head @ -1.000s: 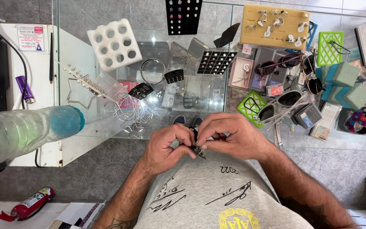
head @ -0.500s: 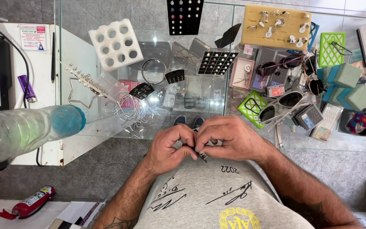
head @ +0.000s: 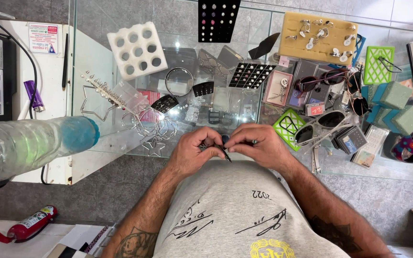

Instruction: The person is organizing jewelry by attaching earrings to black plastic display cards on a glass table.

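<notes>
A: Where are the hands?
B: Left hand [head: 191, 155] & right hand [head: 254, 145] meet just above the near edge of the glass tabletop [head: 178, 57], both grips pinched narrow on one small dark metal piece [head: 224, 154].
A: Nearby?
B: Green mesh card [head: 288, 128], white sunglasses [head: 322, 125] to the right.

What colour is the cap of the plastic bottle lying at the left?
The bottle cap is blue; the head view shows it clearly, beside the glass counter.

light: bright, even daylight | glare: glass counter [head: 244, 102] | blur: bottle [head: 29, 145] near lens | shadows: soft
</notes>
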